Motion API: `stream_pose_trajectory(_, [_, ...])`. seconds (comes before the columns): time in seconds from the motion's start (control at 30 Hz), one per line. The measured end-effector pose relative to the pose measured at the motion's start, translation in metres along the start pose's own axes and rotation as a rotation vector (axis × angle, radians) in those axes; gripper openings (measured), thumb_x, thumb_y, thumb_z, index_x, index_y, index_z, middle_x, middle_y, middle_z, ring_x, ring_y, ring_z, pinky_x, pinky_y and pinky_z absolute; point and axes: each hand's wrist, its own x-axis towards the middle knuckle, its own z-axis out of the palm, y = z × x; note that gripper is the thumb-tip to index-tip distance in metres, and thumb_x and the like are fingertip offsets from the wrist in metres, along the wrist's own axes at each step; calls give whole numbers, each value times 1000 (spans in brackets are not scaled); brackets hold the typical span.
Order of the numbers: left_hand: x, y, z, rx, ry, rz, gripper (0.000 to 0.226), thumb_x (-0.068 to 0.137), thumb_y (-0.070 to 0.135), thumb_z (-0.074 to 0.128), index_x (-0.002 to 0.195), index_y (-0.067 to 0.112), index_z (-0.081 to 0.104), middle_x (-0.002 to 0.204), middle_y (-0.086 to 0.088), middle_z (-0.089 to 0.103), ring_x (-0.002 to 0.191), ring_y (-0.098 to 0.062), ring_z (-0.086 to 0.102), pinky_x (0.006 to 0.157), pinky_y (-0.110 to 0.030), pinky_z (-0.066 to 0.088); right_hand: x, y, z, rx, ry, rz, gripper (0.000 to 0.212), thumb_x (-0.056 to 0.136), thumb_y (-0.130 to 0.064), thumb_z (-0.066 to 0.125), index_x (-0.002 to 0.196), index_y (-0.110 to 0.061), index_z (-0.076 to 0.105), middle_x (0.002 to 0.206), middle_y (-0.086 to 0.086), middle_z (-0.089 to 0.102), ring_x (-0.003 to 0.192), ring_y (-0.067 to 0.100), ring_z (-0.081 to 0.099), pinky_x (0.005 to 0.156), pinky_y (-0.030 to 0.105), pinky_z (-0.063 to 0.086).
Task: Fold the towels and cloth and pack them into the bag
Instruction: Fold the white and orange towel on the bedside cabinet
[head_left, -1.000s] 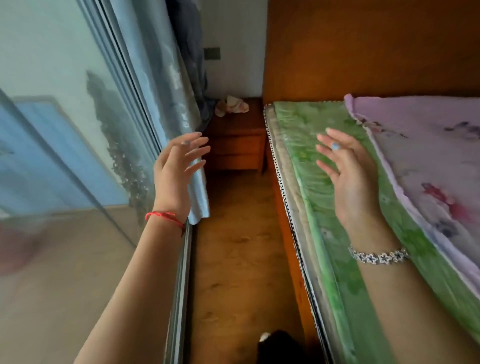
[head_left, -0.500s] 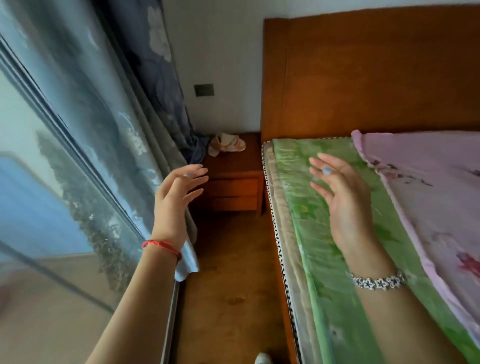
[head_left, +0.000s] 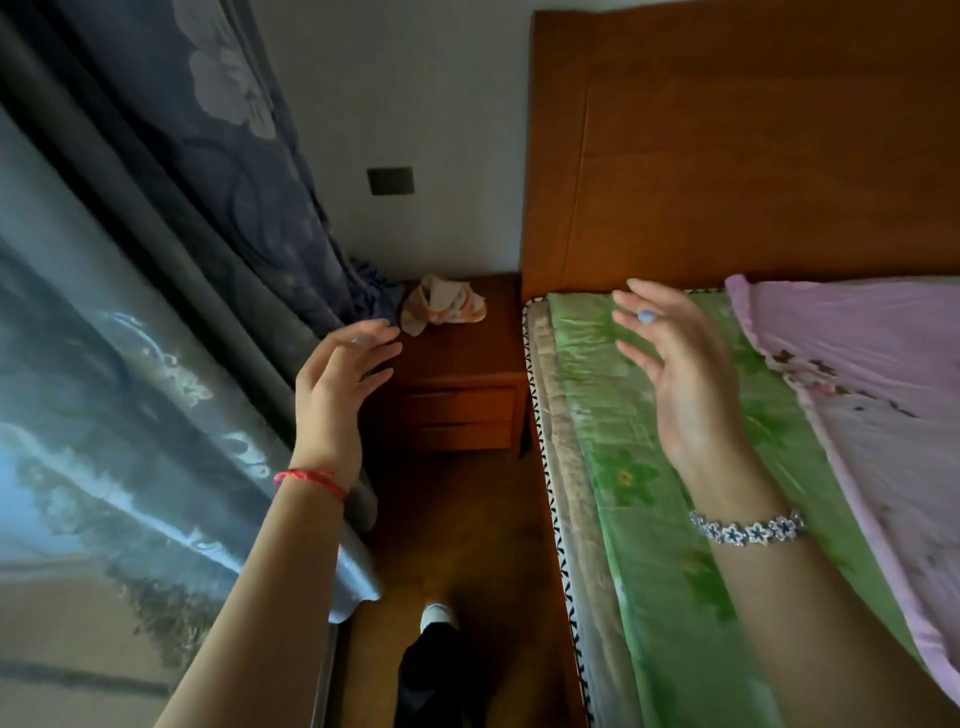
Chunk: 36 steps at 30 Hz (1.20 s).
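At the far edge of the bedside surface (head_left: 457, 364), a crumpled cloth (head_left: 444, 306) is lying bunched just beside the curtain (head_left: 208, 218); its long axis is not reading clearly. The left hand (head_left: 337, 384) and right hand (head_left: 680, 374) are hovering spread, holding nothing. The bed's pink cover (head_left: 857, 395) is running out of frame rightwards.

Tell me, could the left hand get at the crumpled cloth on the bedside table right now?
Probably yes. The left hand is open and holds nothing, the crumpled cloth lies uncovered on the bedside table ahead of it, and nothing shows between them.
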Motion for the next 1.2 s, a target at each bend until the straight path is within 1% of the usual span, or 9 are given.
stream_pose_trajectory(0.1, [52, -10, 8, -8, -59, 7, 18, 78, 29, 54, 82, 29, 72, 91, 5, 74, 101, -15, 67, 89, -31, 49, 42, 13, 15, -27, 20, -10, 27, 88, -10, 47, 104, -24, 63, 109, -6, 68, 108, 13, 62, 94, 36, 49])
stream_pose_trajectory(0.2, [106, -18, 16, -6, -79, -15, 16, 75, 33, 57, 81, 30, 72, 93, 5, 73, 98, -12, 68, 86, -28, 50, 83, 25, 32, -37, 54, -11, 28, 78, -20, 49, 101, -27, 64, 107, -7, 68, 105, 10, 63, 89, 33, 49])
stream_pose_trajectory(0.3, [160, -28, 26, 6, -88, -42, 14, 83, 27, 56, 83, 26, 70, 94, 4, 72, 95, -8, 68, 79, -21, 51, 123, 38, 46, -51, 75, -15, 28, 78, -22, 49, 101, -29, 64, 109, -7, 68, 105, 9, 63, 86, 29, 49])
stream_pose_trajectory(0.47, [230, -48, 36, 33, -69, -91, 24, 95, 17, 44, 91, 21, 67, 92, 4, 70, 90, -6, 67, 78, -21, 53, 175, 64, 57, -72, 95, 19, 23, 89, -13, 51, 105, -25, 63, 112, -7, 67, 105, 7, 63, 84, 28, 47])
stream_pose_trajectory(0.7, [302, -78, 53, 74, -90, -125, 20, 88, 24, 47, 92, 22, 67, 98, 2, 68, 99, -13, 64, 85, -24, 52, 257, 96, 69, -17, 92, 92, 23, 93, -8, 48, 103, -22, 63, 110, -4, 67, 106, 10, 62, 88, 30, 47])
stream_pose_trajectory(0.77, [321, -83, 60, 99, -69, -130, 19, 94, 18, 46, 95, 19, 66, 98, 0, 67, 98, -13, 64, 86, -25, 52, 284, 104, 74, 4, 80, 119, 23, 93, -5, 48, 104, -19, 63, 108, -4, 68, 106, 12, 63, 87, 29, 49])
stream_pose_trajectory(0.93, [368, -91, 82, 131, 30, -138, 19, 94, 13, 47, 92, 18, 65, 94, 1, 67, 88, -5, 65, 72, -16, 53, 353, 122, 87, 27, 8, 185, 24, 92, -6, 49, 97, -24, 64, 106, -4, 67, 101, 9, 62, 87, 27, 48])
stream_pose_trajectory(1.07, [397, -103, 88, 169, 105, -171, 21, 96, 11, 44, 94, 17, 64, 100, -3, 66, 97, -14, 63, 88, -28, 51, 399, 144, 95, -11, -87, 225, 24, 94, -5, 46, 100, -23, 62, 102, -9, 67, 103, 9, 61, 90, 28, 48])
stream_pose_trajectory(1.2, [422, -115, 91, 205, 177, -206, 20, 95, 11, 46, 90, 17, 65, 98, -2, 66, 98, -15, 62, 91, -31, 48, 431, 169, 106, -52, -140, 252, 22, 94, -5, 47, 107, -14, 62, 99, -11, 66, 103, 9, 60, 90, 27, 48])
